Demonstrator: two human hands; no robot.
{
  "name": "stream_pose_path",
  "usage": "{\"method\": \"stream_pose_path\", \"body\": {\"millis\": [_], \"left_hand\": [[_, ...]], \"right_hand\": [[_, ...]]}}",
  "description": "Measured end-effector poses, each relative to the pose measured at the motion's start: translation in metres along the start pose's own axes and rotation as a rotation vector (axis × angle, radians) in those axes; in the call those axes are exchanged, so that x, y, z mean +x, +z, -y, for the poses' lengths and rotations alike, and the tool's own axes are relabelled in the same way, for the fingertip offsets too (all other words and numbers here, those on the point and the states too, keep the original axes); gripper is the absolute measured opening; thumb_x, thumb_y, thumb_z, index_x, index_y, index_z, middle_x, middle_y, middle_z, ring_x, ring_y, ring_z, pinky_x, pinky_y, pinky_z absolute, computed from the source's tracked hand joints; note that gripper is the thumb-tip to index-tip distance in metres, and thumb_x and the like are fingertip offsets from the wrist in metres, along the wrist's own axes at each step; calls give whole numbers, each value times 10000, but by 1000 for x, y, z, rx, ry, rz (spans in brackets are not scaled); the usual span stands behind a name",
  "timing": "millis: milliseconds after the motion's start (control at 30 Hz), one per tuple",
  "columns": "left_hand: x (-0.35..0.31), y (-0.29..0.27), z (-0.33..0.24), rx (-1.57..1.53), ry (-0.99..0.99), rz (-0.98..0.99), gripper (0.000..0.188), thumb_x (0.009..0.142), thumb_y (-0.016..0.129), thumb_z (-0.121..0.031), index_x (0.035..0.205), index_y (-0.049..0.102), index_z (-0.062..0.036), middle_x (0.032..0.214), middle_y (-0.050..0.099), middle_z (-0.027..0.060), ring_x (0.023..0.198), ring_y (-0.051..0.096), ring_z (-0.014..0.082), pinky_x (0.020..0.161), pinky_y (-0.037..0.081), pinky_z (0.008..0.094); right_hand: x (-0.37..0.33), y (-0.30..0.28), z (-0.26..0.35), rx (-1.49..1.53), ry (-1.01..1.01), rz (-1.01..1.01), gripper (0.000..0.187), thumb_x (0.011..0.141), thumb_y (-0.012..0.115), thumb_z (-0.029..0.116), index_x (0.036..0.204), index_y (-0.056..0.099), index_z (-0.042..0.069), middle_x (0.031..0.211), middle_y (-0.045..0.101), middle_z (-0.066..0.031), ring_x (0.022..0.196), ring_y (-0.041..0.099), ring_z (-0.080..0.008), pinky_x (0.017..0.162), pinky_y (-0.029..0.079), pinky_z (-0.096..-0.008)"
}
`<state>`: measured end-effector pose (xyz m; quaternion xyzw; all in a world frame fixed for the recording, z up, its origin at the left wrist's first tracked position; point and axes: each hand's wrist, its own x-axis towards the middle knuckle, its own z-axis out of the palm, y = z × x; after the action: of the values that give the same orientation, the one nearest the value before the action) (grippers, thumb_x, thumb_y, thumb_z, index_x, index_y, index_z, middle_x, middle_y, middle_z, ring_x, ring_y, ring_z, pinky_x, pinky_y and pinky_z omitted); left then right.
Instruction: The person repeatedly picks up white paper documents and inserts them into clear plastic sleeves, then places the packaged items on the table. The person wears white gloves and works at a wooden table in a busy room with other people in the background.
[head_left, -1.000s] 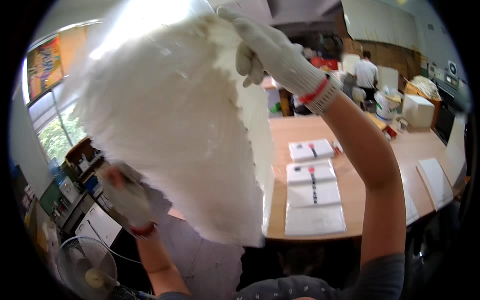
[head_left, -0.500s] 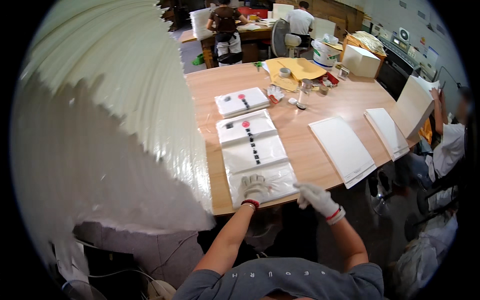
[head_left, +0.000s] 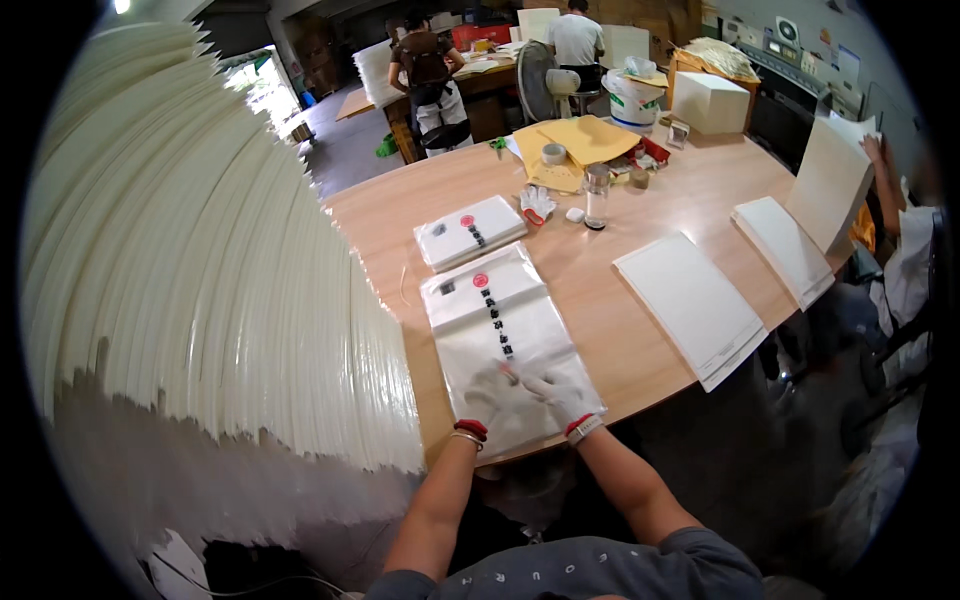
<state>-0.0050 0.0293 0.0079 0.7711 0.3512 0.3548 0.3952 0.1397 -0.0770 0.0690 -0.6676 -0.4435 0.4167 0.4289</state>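
A stack of clear plastic bags point(head_left: 545, 330) with black printing and a red round mark lies at the near edge of the table. Both my hands wear white gloves and are over its near half. My left hand point(head_left: 488, 396) is at the stack's lower left, its fingers smeared by motion. From the right, my right hand point(head_left: 560, 396) reaches in with fingers stretched toward the left one, close to the printed column. I see nothing held in it. Beyond the stack lies a smaller pile of similar printed bags point(head_left: 455, 245).
A tall stack of whitish sheets point(head_left: 250, 300) rises at my left. White paper stacks point(head_left: 690, 305) lie to the right. Farther back are a glass jar point(head_left: 596, 200), a glove point(head_left: 537, 204), yellow paper point(head_left: 590, 140) and tape. A co-worker's hand point(head_left: 872, 150) touches a white block at far right.
My right hand has moved left from beside the table edge onto the bag stack. My left hand has shifted slightly left and now blurs. The view has tilted up a little.
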Motion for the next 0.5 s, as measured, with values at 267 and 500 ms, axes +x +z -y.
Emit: {"method": "stream_pose_path", "body": {"millis": [267,500], "left_hand": [[40,-11,-36,-436,-431,-38,231,894,473,-98,1099,496,4,857,663,71,563,472,66,515,396,200],[37,-28,-119,-165,-169,103,394,869,521,-46,1237,401,26,938,667,86,609,524,77,554,436,217]], "right_hand": [[-12,10,-2,-228,-1018,-520,174,765,602,203,836,599,44,1021,583,-122,859,574,-310,763,468,-351],[2,36,5,-523,-510,-127,195,829,527,150,965,591,27,933,593,-164,854,595,-311,759,482,-351]]}}
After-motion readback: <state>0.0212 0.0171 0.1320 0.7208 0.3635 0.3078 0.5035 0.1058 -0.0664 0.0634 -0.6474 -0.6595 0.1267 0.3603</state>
